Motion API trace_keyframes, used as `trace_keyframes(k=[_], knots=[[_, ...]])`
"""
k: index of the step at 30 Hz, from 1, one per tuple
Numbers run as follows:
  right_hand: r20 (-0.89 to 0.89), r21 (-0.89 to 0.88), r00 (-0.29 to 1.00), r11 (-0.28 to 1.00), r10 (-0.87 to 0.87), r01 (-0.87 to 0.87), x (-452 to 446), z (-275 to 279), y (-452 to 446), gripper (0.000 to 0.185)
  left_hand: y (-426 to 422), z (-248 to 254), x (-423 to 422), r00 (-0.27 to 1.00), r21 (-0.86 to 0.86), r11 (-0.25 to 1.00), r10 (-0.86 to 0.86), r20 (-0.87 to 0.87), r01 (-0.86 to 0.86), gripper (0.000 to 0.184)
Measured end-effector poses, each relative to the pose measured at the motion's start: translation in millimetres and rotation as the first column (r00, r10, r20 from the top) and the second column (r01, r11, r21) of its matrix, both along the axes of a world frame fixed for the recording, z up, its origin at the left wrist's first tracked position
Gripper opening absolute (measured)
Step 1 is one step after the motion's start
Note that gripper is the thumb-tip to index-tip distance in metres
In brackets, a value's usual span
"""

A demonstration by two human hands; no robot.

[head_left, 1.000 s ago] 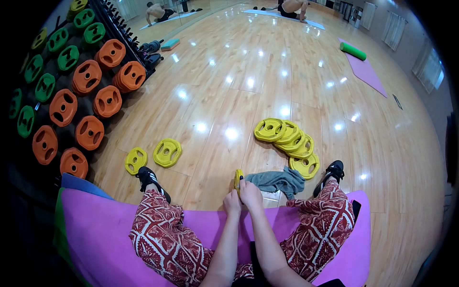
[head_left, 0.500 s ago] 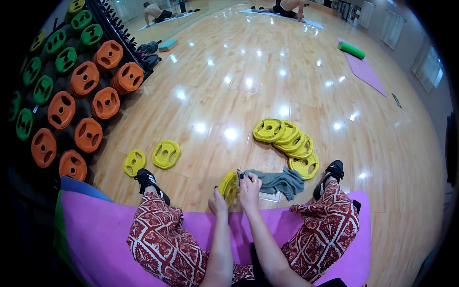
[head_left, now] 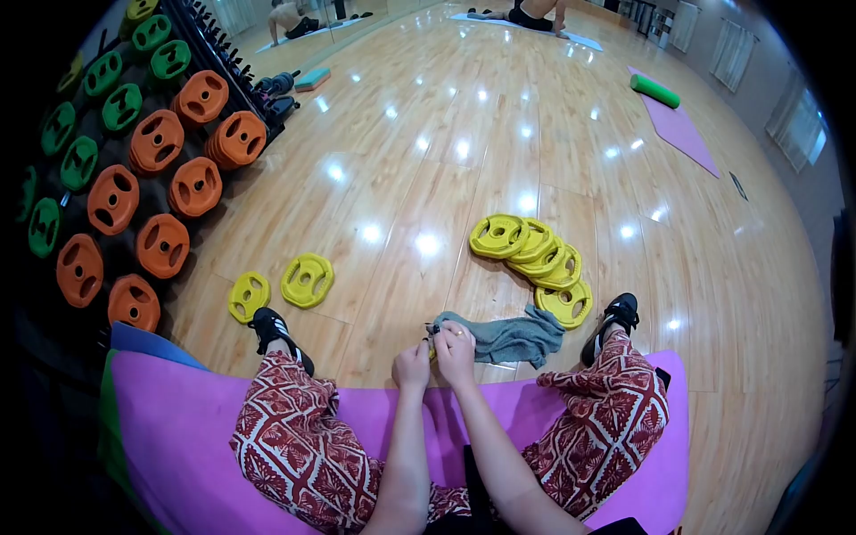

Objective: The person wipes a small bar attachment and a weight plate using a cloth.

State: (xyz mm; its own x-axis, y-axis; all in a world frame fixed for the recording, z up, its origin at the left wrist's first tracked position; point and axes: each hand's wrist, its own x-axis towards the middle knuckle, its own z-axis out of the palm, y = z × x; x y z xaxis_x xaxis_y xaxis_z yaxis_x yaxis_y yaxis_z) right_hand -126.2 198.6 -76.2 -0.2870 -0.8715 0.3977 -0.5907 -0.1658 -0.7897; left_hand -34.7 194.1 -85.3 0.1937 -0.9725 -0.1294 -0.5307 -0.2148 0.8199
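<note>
**Held plate [head_left: 433, 354] at clock centre, mostly hidden**

Pink mat [head_left: 366, 415]: 6 o'clock. Weight rack [head_left: 234, 67]: 10, far. Plate fan [head_left: 563, 304], yellow, overlapping: 1–2. Grey cloth [head_left: 517, 340]: 3, just beside right hand. Two loose plates [head_left: 308, 280], yellow: 10, nearer than rack. Left hand [head_left: 411, 366]: curled, pinching held plate's edge. Right hand [head_left: 456, 349]: fingers bent in at it, exact grip hidden, can't tell.
</note>
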Motion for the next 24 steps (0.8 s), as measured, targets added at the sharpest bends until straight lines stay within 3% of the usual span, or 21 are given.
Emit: trace_keyframes(k=[5, 7, 8, 11, 12, 14, 15, 17, 19, 20, 22, 24], knots=[[0.09, 0.077, 0.994, 0.995, -0.067, 0.06, -22.6, -33.1, -6.5, 0.021, 4.3, 13.1, -2.0, 0.998, 0.039, 0.998, -0.049, 0.028, 0.048, 0.043], [0.483, 0.161, 0.869, 0.986, -0.106, 0.03, -30.1, -42.3, -9.8, 0.024, 5.2, 12.3, -1.5, 0.997, 0.024, 0.997, -0.069, 0.047, 0.067, 0.041], [0.489, 0.212, 0.866, 0.977, -0.106, -0.001, -34.3, -46.4, -9.7, 0.026, 4.6, 12.3, -1.3, 0.996, 0.019, 0.998, -0.069, 0.051, 0.068, 0.041], [0.394, 0.093, 0.915, 0.994, -0.084, 0.052, -18.3, -34.3, -7.3, 0.026, 3.0, 1.5, 1.7, 0.996, -0.029, 0.998, -0.053, 0.076, 0.056, 0.041], [0.197, -0.017, 0.979, 0.998, -0.053, 0.057, -9.3, -17.0, -1.4, 0.024, 3.4, -7.5, 5.6, 0.997, -0.058, 0.998, 0.031, 0.072, -0.026, 0.04], [0.112, -0.014, 0.993, 1.0, 0.018, -0.016, 9.2, -11.2, 1.0, 0.024, 0.1, -27.8, 14.4, 0.992, -0.082, 0.991, 0.109, 0.067, -0.104, 0.039], [0.022, 0.002, 0.995, 0.995, 0.099, -0.099, 15.3, 2.7, 7.0, 0.026, -2.7, -40.2, 19.6, 0.988, -0.08, 0.985, 0.149, -0.031, -0.151, 0.038], [0.034, 0.086, 0.981, 0.977, 0.193, -0.195, 27.9, 13.4, 11.9, 0.024, -5.4, -38.4, 20.6, 0.929, -0.066, 0.973, 0.19, -0.316, -0.221, 0.036], [0.001, 0.125, 0.977, 0.969, 0.215, -0.214, 26.7, 8.9, 10.5, 0.024, -5.6, -29.7, 20.8, 0.92, -0.036, 0.978, 0.179, -0.349, -0.204, 0.037], [-0.015, 0.126, 0.986, 0.979, 0.166, -0.163, 22.5, 6.5, 9.6, 0.025, -5.4, -30.3, 21.6, 0.919, -0.037, 0.976, 0.188, -0.348, -0.213, 0.037], [-0.065, 0.132, 0.997, 0.991, 0.042, -0.033, 10.9, -5.7, 3.9, 0.026, -5.3, -28.0, 17.3, 0.998, -0.127, 0.99, 0.056, 0.001, -0.055, 0.039], [0.106, 0.173, 0.993, 0.984, -0.048, 0.03, -10.5, -27.9, -3.1, 0.027, -1.7, -16.6, 10.0, 0.998, 0.0, 1.0, -0.019, 0.058, 0.019, 0.039]])
